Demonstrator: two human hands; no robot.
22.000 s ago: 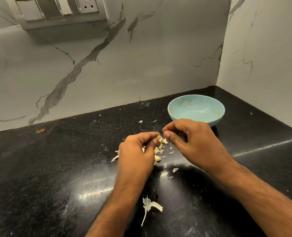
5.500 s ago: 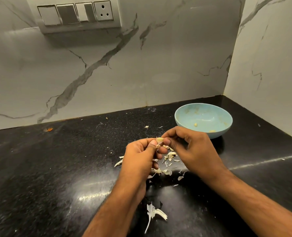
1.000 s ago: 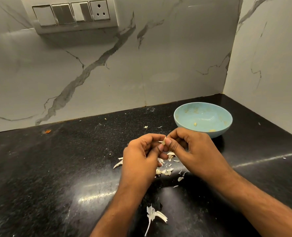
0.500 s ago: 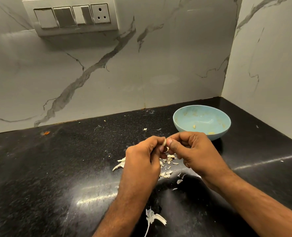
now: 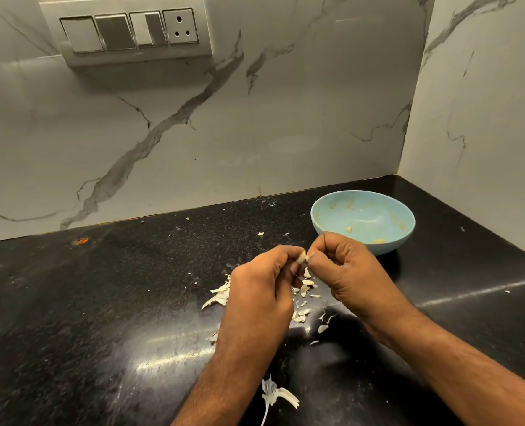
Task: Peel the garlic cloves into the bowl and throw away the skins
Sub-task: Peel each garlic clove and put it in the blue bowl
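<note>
1. Compared with half a second ago, the two hands are a little higher above the bench (image 5: pixel 70 318) and more of the garlic clove (image 5: pixel 301 257) shows between them. The pale tip of the clove is now out in the open, where before it was almost hidden by the thumbs.
2. The grip of the left hand (image 5: pixel 259 290) is closed on the clove: the thumb and the first fingers are curled and pinch it from the left side.
3. The right hand (image 5: pixel 347 272) is also closed. Its fingertips pinch at the right end of the same clove, probably on a bit of skin, but the piece is too small to tell for sure.
4. The clove is held in the air between the hands, above the loose skins (image 5: pixel 304 290) and just in front of the blue bowl (image 5: pixel 322 222).
5. I judge that the peeling of this clove is near its end, and it can soon go into the bowl.
6. In the bowl lie only a few small yellowish pieces, so the task seems at an early or middle stage.
7. The skins are all on the bench, under and around the hands, and one larger white husk (image 5: pixel 275 395) lies nearer to the person. Throwing them away is not yet done.
8. No brand, label or writing can be read. The switch panel (image 5: pixel 126 32) on the marble wall has three switches and one socket, with no marks that I can see.
</note>
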